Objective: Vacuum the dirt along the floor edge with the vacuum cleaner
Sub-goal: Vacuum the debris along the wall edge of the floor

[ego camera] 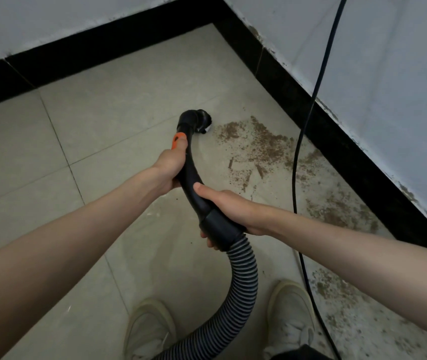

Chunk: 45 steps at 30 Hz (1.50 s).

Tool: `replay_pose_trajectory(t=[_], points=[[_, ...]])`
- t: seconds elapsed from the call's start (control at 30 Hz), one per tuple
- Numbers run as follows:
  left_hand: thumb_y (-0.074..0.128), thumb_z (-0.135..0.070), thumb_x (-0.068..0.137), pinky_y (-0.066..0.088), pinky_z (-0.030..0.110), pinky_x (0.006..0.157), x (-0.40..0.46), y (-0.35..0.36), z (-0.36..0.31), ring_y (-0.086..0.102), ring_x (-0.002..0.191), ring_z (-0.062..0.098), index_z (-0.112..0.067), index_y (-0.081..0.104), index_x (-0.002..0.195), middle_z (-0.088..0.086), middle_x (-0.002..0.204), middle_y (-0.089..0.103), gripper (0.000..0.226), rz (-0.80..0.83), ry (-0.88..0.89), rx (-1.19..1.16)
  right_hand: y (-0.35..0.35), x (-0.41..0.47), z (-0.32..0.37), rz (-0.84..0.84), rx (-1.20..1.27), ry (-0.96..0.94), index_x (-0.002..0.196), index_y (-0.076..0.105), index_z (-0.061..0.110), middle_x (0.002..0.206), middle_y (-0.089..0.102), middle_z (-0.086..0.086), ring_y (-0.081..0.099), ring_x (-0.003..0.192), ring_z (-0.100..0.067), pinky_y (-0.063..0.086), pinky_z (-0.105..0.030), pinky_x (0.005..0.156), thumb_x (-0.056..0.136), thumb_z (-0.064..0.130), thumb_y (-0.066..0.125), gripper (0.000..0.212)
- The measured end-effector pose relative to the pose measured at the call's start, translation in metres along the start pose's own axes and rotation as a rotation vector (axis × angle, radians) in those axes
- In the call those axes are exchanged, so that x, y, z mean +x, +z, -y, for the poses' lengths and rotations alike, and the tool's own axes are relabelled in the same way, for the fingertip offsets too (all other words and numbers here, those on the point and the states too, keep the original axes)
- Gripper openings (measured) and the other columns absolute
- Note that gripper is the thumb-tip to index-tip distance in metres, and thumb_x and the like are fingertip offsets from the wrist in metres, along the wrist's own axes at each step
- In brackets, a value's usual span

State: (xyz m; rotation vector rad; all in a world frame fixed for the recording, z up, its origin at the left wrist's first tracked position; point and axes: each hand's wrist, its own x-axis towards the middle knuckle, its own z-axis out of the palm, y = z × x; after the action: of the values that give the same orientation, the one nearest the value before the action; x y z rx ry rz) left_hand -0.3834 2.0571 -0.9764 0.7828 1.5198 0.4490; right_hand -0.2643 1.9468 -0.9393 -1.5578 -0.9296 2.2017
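Hands hold the black vacuum handle (pixel 190 165) in a two-handed grip: the left hand (pixel 172 166) wraps the upper part, thumb on the orange switch (pixel 178 141), and the right hand (pixel 229 210) clasps the lower end by the ribbed hose (pixel 238 281). Its nozzle (pixel 202 120) sits beside brown dirt (pixel 259 144) near the black skirting (pixel 350 141). A cable (pixel 297 165) crosses the dirt.
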Motion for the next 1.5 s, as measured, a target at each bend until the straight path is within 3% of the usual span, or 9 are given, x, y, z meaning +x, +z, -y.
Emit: replay_pose_trajectory(t=[0.5,0.9,1.07,1.5], points=[[0.038,-0.057,0.096,0.045,0.029,0.054,0.000,0.040,-0.016,0.055,0.068,0.017,-0.007,0.051,0.107,0.004,0.079,0.054,0.053,0.056,0.042,0.111,-0.021,-0.018,-0.007,-0.082,0.087,-0.020,0.093,0.055,-0.001,0.064,0.068,-0.013,0.066,0.052,-0.026,0.056,-0.030,0.047,0.097,0.059,0.041,0.062],[0.038,-0.059,0.095,0.049,0.029,0.061,0.030,0.065,-0.045,0.058,0.076,0.019,-0.009,0.054,0.098,0.006,0.088,0.058,0.052,0.067,0.096,0.214,-0.050,0.001,0.003,-0.140,0.163,-0.076,0.092,0.056,-0.002,0.065,0.068,-0.014,0.067,0.053,-0.027,0.056,-0.032,0.048,0.098,0.057,0.042,0.061],[0.037,-0.059,0.095,0.047,0.027,0.055,0.033,0.079,-0.047,0.059,0.075,0.018,-0.011,0.054,0.092,0.005,0.087,0.058,0.051,0.084,0.108,0.269,-0.056,0.001,-0.002,-0.172,0.202,-0.078,0.092,0.056,-0.001,0.065,0.068,-0.013,0.067,0.053,-0.027,0.056,-0.032,0.048,0.098,0.057,0.041,0.060],[0.037,-0.057,0.096,0.050,0.030,0.058,0.019,0.092,-0.047,0.061,0.078,0.020,-0.009,0.053,0.108,0.006,0.091,0.061,0.052,0.158,0.096,0.283,-0.049,-0.024,-0.008,-0.196,0.270,-0.085,0.090,0.057,-0.002,0.064,0.067,-0.014,0.066,0.051,-0.026,0.054,-0.029,0.045,0.098,0.058,0.041,0.063]])
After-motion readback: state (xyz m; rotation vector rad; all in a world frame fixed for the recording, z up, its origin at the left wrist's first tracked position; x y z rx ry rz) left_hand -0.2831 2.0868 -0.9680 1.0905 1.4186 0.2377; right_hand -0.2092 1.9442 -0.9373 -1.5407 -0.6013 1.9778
